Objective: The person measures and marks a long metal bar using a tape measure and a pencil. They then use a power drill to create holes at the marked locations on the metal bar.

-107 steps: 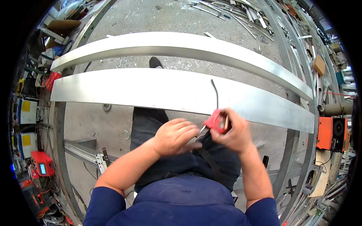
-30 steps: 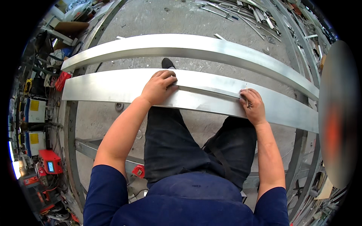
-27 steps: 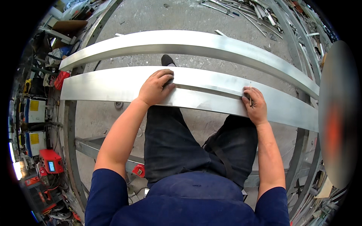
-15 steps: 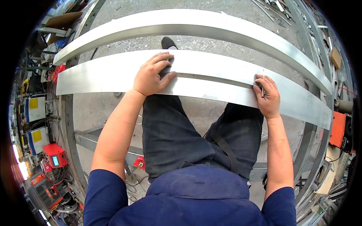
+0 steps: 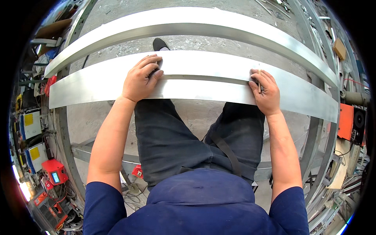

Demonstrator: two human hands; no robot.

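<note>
Across my thighs lies a long, shiny silver metal panel (image 5: 297,100). Along its middle, between my hands, runs a narrow metal strip (image 5: 203,78) with a darker grey near face. At the strip's left end, my left hand (image 5: 141,77) is closed, its fingers bent on the far side and its thumb at the near side. My right hand (image 5: 267,91) rests at the right end, thumb and fingertips by the metal. A thin, pale pencil (image 5: 259,80) stands nearly upright among its fingers. My palms hide both ends of the strip.
Beyond the panel, a second long silver metal bar (image 5: 196,28) spans the metal frame (image 5: 65,129). A red device with a small screen (image 5: 55,172) and cables crowd the left. An orange-and-black machine (image 5: 346,123) and scattered metal lengths are on the right. My shoe (image 5: 159,44) shows between the bars.
The whole scene has shifted slightly left in view, with the panel levelling a little. Both hands keep their places on the metal, and the pencil is still in my right hand.
</note>
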